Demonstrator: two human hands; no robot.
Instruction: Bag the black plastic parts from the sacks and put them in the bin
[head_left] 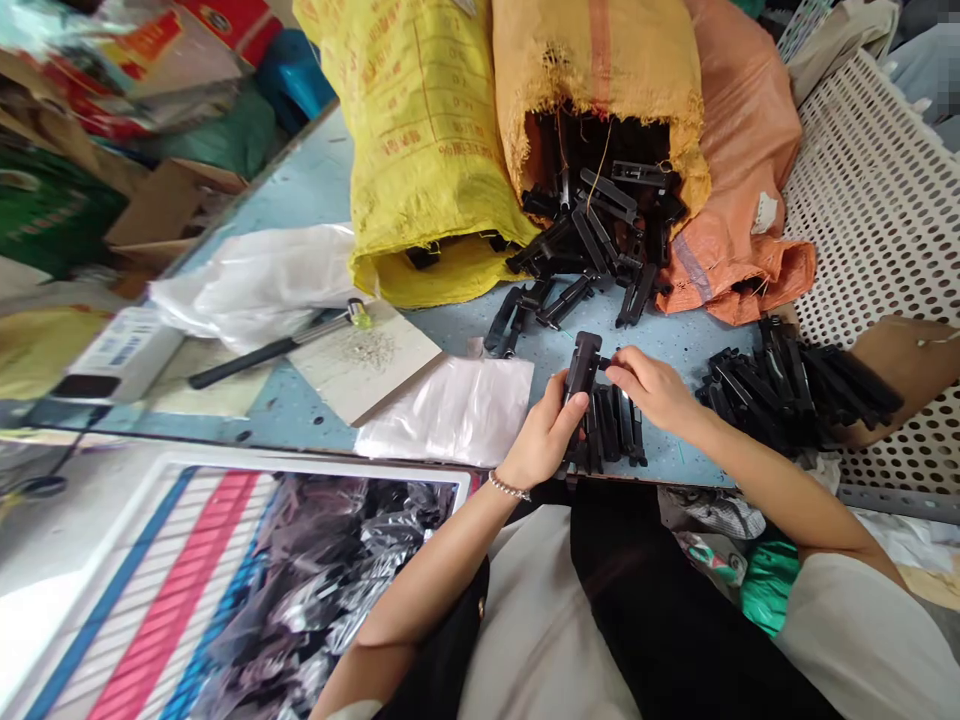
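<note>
My left hand (pixel 546 432) is closed around a long black plastic part (pixel 583 362), thumb along its face, holding it tilted upright above the table's front edge. Beside it, my right hand (pixel 646 388) is closed in a pinch on a small dark piece (pixel 604 364) at the part's right side; whether this piece is joined to the part I cannot tell. Just below my hands, several similar black parts (pixel 616 425) lie in a row on the blue table (pixel 480 312). A stack of clear plastic bags (pixel 450 405) lies left of my left hand.
Black parts (pixel 600 225) spill from an orange-yellow sack (pixel 600 70), between a yellow sack (pixel 427 130) and an orange one (pixel 750 150). More parts (pixel 780 385) pile at right by a perforated white panel (pixel 885 200). A hammer-like tool (pixel 255 360) touches a board (pixel 367 365). Bagged parts (pixel 337 560) fill a crate below.
</note>
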